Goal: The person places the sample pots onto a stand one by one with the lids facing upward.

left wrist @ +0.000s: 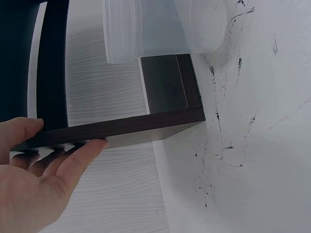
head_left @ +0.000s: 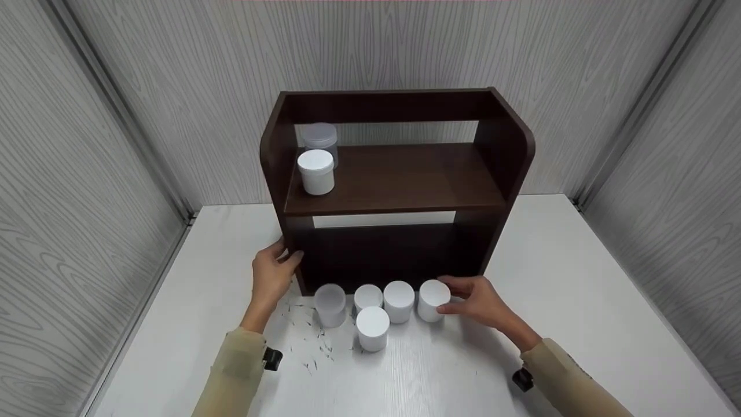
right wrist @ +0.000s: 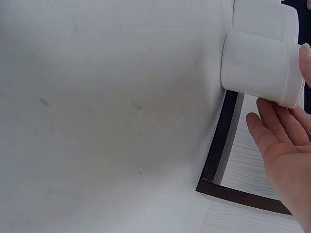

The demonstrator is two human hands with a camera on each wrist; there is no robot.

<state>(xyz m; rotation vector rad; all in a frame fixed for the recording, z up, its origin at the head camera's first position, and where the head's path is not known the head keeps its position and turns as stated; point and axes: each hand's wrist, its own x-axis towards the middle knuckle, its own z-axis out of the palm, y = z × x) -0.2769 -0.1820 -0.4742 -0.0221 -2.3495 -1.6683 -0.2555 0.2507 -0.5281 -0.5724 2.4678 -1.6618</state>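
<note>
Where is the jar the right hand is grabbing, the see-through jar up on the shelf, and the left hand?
white jar (head_left: 433, 299), head view, on its lid.
clear jar (head_left: 319, 136), head view, on its lid.
left hand (head_left: 271, 277), head view, on its back.

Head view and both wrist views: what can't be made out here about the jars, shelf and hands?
- Lower compartment of the shelf: head view, too dark to tell what it holds.
- Clear jar at the back: partly hidden by the white jar; contents unreadable.
- Right hand on the end jar: right wrist view cuts the fingers at the edge.
- Left hand: its fingers disappear behind the shelf's side panel.
</note>
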